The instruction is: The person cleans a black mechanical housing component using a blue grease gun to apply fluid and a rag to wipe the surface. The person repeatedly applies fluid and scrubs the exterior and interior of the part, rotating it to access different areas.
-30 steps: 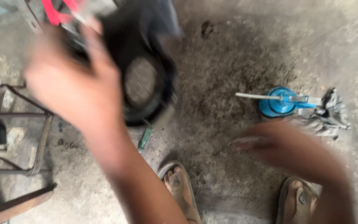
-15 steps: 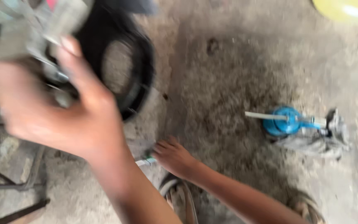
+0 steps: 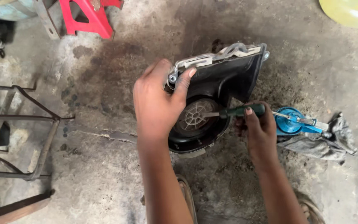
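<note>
Meanwhile left hand (image 3: 156, 103) grips black housing (image 3: 228, 79), right hand (image 3: 260, 128) screwdriver (image 3: 239, 111); rag (image 3: 324, 139) nearby.

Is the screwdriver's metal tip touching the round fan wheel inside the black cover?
Cannot tell. In the head view the screwdriver tip overlaps the fan wheel inside the black cover, but actual contact isn't plain.
</note>
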